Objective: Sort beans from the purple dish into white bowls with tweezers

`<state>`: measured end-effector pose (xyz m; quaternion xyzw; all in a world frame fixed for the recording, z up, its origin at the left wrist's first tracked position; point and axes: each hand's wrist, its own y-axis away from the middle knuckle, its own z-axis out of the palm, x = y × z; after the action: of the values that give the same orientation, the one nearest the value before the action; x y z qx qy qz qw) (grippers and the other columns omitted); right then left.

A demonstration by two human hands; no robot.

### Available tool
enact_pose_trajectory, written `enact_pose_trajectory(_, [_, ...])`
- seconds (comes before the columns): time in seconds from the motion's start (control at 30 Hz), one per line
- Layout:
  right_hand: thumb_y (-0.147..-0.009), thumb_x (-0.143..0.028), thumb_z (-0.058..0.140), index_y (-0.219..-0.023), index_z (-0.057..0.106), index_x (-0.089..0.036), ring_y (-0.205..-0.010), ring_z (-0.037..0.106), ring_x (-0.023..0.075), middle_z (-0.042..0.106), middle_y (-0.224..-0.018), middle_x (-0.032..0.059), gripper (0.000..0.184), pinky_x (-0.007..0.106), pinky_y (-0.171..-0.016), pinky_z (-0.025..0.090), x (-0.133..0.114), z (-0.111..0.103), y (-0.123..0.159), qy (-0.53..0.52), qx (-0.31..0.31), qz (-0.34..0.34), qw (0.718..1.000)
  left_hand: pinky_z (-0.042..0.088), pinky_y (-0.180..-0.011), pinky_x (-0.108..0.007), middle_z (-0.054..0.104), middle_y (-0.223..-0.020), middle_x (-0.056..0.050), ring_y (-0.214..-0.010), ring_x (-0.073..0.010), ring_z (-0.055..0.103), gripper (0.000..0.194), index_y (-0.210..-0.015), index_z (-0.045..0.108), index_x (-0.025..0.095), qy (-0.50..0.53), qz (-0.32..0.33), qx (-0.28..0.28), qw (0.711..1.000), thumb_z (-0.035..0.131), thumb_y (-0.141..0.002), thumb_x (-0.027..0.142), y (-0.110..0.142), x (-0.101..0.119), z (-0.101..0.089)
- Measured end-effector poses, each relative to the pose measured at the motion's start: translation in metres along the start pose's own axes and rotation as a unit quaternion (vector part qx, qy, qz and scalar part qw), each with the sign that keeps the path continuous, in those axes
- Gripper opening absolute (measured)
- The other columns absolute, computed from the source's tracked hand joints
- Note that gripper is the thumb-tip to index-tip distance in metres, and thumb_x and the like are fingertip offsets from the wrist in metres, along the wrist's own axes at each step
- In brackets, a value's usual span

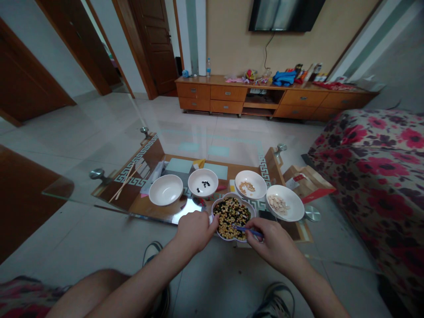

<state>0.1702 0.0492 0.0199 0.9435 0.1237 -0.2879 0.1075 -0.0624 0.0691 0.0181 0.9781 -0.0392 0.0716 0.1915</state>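
Observation:
A flower-shaped white bowl (216,206) full of mixed dark and yellow beans sits at the near edge of a glass table (109,152). My left hand (194,230) is closed on its left rim. My right hand (272,240) pinches blue tweezers (245,229) whose tips reach into the beans. Behind stand several white bowls: an empty one (165,190), one with a few black beans (203,182), one with pale beans (251,184) and one with pale seeds (285,202).
Chopsticks (125,182) lie on the lower shelf at the left. A cardboard box (306,182) sits by a floral sofa (374,176) at right. A wooden TV cabinet (265,97) lines the far wall. My knees and shoes are below the table edge.

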Motion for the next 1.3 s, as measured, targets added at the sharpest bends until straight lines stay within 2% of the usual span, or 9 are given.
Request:
enact_pose_trajectory(0.77, [-0.089,-0.026,0.056,-0.098,0.075,-0.023,-0.081,0.071,0.0216,0.078,-0.091,0.0063,0.021,0.031,-0.069,0.048,0.0048,0.0043,-0.0006,-0.002,-0.017,-0.021,1.000,0.055,-0.076,-0.043,0.077,-0.094,-0.017,-0.089,-0.0327,0.074,0.069,-0.094,0.075,0.015,0.001,-0.001,0.003,1.000,0.023,-0.102,0.059,-0.0002,0.0001,0.0008])
enact_pose_trajectory(1.3, [-0.093,-0.027,0.053,-0.092,0.075,-0.023,-0.081,0.072,0.0210,0.078,-0.089,0.0047,0.022,0.029,-0.068,0.048,0.0039,0.0027,-0.0003,-0.007,-0.015,-0.049,0.999,0.055,-0.076,-0.045,0.077,-0.094,-0.017,-0.089,-0.0342,0.074,0.068,-0.094,0.075,0.015,0.001,0.001,0.005,1.000,0.023,-0.101,0.058,-0.0006,0.0004,0.0005])
